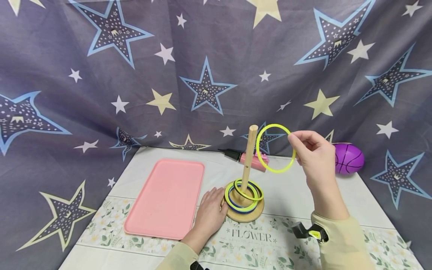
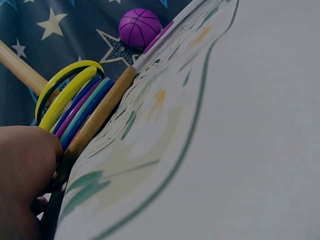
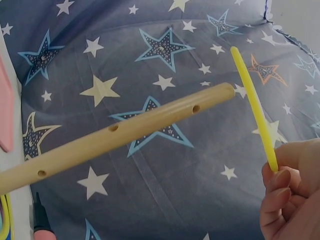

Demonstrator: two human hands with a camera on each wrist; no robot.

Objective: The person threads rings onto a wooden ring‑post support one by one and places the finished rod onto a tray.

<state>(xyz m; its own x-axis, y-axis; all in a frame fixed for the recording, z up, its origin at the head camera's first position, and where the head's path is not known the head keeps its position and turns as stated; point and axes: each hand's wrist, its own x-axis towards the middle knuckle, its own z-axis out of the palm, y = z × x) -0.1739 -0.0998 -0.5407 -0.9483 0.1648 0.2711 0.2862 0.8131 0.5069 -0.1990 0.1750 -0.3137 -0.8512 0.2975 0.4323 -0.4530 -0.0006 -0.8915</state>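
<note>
In the head view my right hand (image 1: pixel 314 153) pinches a yellow ring (image 1: pixel 276 171) between thumb and fingertips. The ring hangs upright in the air, just right of the top of a wooden post (image 1: pixel 249 159). In the right wrist view the ring (image 3: pixel 257 112) appears edge-on beyond the post's tip. Around the foot of the post lie several rings (image 1: pixel 230 204), yellow, blue and other colours, on a round wooden base (image 1: pixel 244 217). The uppermost yellow ring sits tilted. My left hand (image 1: pixel 210 212) rests beside the base, fingers extended, thumb side at its left rim.
A pink tray (image 1: pixel 165 198) lies left of my left hand. Behind the post is a pink and black pump (image 1: pixel 254 160). A purple ball (image 1: pixel 349 159) sits at the back right. A starry cloth (image 1: pixel 202 37) hangs behind and beside the table.
</note>
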